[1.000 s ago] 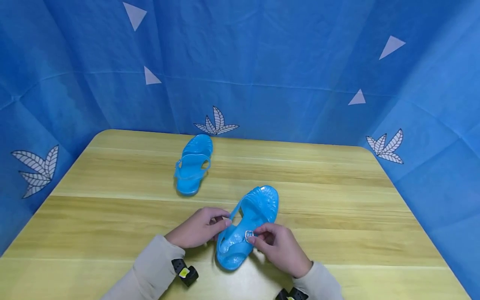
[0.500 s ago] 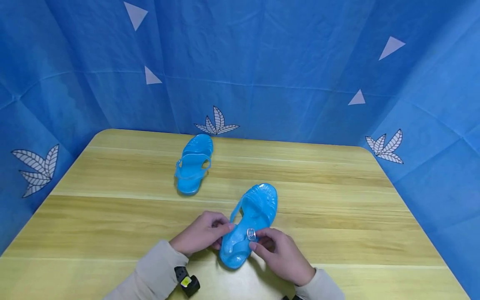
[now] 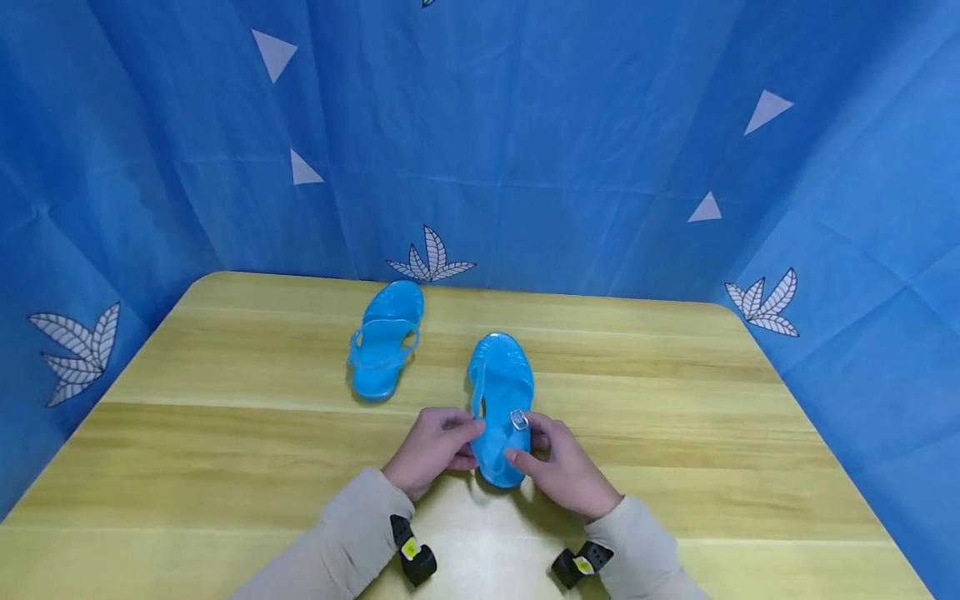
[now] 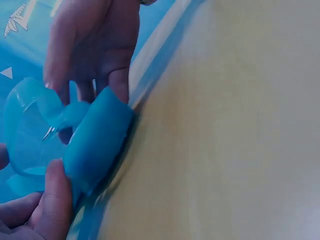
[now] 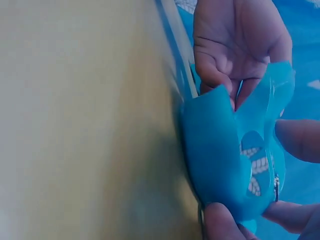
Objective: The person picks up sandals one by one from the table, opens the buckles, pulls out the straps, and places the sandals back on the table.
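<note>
A blue sandal (image 3: 504, 375) stands between both hands, its toe pointing away, with a silver buckle (image 3: 519, 420) on its right side. The left hand (image 3: 435, 448) pinches its left edge and strap near the heel. On the opposite side, the right hand (image 3: 564, 467) grips the edge beside the buckle, thumb over the rim. The heel (image 4: 97, 140) faces the left wrist view, with fingers on both sides. In the right wrist view the heel (image 5: 212, 145) appears close up. Another blue sandal (image 3: 378, 354) lies further back on the left, untouched.
The wooden table (image 3: 675, 400) has rounded back corners. Behind it and along the sides hangs a blue curtain (image 3: 480, 125) with white triangles and leaf prints. Black wrist devices sit on both grey sleeves (image 3: 352, 529).
Both hands have carried the nearer sandal away from the body, and it has turned to point more nearly straight back. The other sandal has stayed put; the view has tilted slightly.
</note>
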Action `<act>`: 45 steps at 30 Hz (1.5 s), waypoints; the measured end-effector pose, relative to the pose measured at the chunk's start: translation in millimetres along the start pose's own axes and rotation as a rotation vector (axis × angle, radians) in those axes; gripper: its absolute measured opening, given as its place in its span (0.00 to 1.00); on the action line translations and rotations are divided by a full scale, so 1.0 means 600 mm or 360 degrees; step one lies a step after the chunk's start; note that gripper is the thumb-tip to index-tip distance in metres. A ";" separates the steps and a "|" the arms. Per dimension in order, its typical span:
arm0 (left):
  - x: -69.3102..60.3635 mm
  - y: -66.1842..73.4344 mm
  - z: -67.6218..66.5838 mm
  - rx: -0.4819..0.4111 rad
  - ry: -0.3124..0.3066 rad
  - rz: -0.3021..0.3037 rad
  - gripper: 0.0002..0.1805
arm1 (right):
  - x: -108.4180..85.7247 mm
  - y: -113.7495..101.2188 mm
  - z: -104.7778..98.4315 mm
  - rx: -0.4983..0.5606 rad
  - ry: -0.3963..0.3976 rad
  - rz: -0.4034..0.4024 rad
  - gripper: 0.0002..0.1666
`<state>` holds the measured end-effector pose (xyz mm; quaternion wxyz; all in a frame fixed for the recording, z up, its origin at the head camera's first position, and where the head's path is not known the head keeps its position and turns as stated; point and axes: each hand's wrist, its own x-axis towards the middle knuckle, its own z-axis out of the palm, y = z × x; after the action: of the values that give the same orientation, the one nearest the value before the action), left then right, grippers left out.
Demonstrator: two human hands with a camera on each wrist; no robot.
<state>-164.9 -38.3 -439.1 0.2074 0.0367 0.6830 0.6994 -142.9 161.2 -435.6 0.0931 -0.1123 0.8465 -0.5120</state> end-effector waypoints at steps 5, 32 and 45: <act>0.031 -0.007 0.005 -0.0026 0.0116 -0.0015 0.16 | 0.033 0.009 -0.003 0.0076 0.0070 0.0136 0.29; 0.025 0.030 -0.074 -0.0131 0.0275 0.0185 0.20 | 0.078 0.004 -0.027 -0.0105 0.0255 0.0176 0.35; -0.018 0.084 -0.173 -0.0422 0.0506 0.0443 0.14 | 0.088 -0.071 -0.021 -0.0293 0.0376 -0.0190 0.29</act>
<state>-201.8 -138.8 -394.4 0.0020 -0.0075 0.5977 0.8017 -193.1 137.5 -394.6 -0.0486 -0.1095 0.8867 -0.4466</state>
